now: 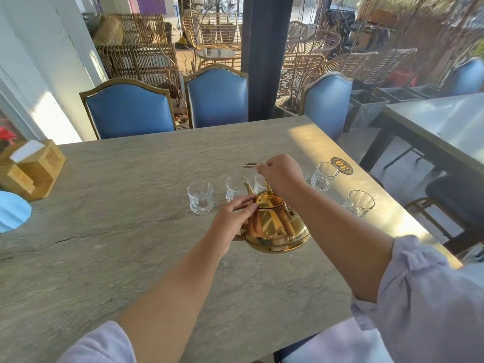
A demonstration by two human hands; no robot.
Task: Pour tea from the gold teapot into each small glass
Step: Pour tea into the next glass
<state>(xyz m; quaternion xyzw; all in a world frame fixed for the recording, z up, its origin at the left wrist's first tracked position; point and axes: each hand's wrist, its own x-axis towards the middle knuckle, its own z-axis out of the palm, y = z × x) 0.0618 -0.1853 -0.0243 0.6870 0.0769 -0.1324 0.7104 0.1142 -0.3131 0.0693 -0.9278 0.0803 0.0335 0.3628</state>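
The gold teapot (275,229) is lifted above the grey stone table (117,231) and tipped forward, its spout toward the middle glasses. My right hand (281,174) is closed on its thin wire handle from above. My left hand (231,218) rests against the pot's left side, fingers touching the lid. Several small cut glasses stand in a row beyond the pot: one at the left (200,197), one behind the spout (235,188), one partly hidden by my right hand (259,183), and two at the right (323,176) (358,204). All look empty.
A wooden napkin holder (34,169) stands at the table's left edge beside a light blue object (13,210). A round number disc (341,165) lies near the right glasses. Blue chairs (217,96) line the far side. Another table (445,124) stands to the right.
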